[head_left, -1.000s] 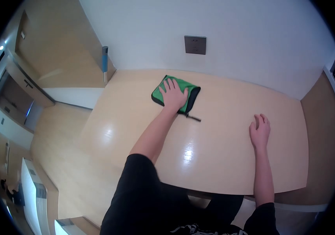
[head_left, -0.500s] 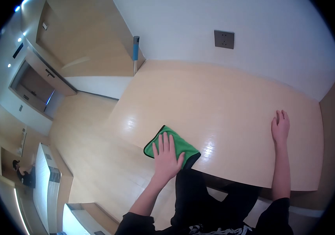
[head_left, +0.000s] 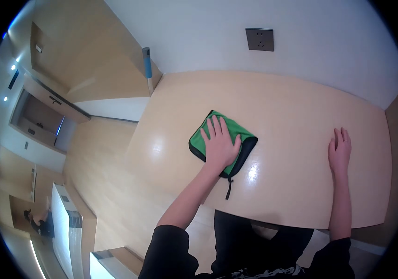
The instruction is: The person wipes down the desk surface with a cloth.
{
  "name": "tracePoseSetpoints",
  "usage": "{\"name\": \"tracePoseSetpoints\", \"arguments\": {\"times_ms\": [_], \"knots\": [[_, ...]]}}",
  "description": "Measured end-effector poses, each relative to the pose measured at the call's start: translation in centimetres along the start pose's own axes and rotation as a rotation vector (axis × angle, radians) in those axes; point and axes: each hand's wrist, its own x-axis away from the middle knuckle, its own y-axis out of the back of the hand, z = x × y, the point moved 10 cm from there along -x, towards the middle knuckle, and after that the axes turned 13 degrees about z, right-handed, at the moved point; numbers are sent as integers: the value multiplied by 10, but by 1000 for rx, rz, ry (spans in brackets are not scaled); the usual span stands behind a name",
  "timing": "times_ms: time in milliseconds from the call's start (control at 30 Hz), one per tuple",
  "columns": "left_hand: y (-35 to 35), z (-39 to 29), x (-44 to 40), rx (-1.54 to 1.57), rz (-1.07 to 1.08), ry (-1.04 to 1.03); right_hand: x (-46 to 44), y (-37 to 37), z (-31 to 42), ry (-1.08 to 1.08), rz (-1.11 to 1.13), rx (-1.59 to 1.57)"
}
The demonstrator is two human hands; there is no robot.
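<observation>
My left hand (head_left: 221,143) lies flat with fingers spread on a green cloth (head_left: 241,130) with black edging. The cloth is on the light wood tabletop (head_left: 283,116), and a short black loop or strap hangs from its near corner. Part of the cloth is hidden under the palm. Over on the right side of the tabletop rests my right hand (head_left: 340,151), holding nothing, its fingers loosely extended and a little bent.
Behind the tabletop, a dark wall socket (head_left: 260,39) is set in the white wall. A blue and grey cylindrical object (head_left: 147,65) stands at the far left corner. At lower left, another person (head_left: 43,223) is beside a white-topped bed or bench (head_left: 62,228).
My left hand and the green cloth have moved forward and to the right, away from the tabletop's near edge. My right hand stays on the right side of the tabletop.
</observation>
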Motion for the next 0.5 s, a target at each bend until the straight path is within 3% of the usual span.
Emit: {"name": "tracePoseSetpoints", "arguments": {"times_ms": [500], "knots": [[3,16,-217,128,-78,321,12,4,3,-23,21,-91]]}}
